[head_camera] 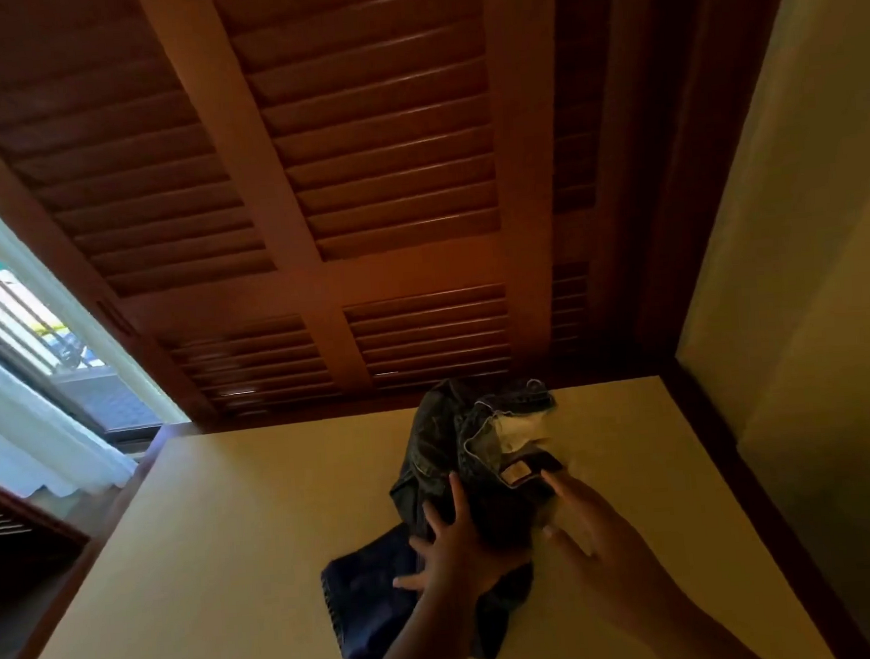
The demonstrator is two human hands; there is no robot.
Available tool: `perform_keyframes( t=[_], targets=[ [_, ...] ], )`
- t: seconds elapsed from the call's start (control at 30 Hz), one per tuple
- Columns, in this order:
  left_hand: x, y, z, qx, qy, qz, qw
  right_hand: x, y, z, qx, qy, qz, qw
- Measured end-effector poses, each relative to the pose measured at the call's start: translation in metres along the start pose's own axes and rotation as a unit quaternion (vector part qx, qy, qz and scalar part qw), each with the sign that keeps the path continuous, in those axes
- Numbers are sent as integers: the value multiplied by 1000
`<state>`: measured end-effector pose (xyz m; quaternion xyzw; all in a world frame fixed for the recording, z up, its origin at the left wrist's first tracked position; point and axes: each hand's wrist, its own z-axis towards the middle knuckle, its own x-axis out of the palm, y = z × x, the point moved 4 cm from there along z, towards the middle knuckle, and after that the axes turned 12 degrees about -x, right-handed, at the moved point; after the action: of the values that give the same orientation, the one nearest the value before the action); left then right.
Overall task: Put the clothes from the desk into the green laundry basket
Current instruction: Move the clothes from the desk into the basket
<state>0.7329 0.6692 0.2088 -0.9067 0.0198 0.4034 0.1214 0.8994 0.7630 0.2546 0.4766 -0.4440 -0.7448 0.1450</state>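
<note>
Louvred shutters backed the pale desk (232, 549), where crumpled dark jeans (483, 454) lay. The left hand (453, 544) rested spread flat on the denim; the right hand (591, 529) hovered open at its side. The denim looked soft, floppy and fairly heavy, best gathered as a bundle from both sides.

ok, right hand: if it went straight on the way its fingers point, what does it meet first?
The right hand meets the crumpled jeans on the desk, near their tan waistband patch. Its fingertips may already touch them; depth is unclear.
</note>
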Motion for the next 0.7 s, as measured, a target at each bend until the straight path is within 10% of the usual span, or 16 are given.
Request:
perform_keyframes(
  t=[0.2,0.57,0.7],
  targets=[
    [-2,16,27,93,-140,-23,985,3,-26,12,14,24,-34,999],
    [-91,78,-27,253,257,-335,870,-2,-9,60,13,-21,58,998],
    [-89,110,-11,163,125,-349,915,26,-26,66,96,112,29,989]
  ],
)
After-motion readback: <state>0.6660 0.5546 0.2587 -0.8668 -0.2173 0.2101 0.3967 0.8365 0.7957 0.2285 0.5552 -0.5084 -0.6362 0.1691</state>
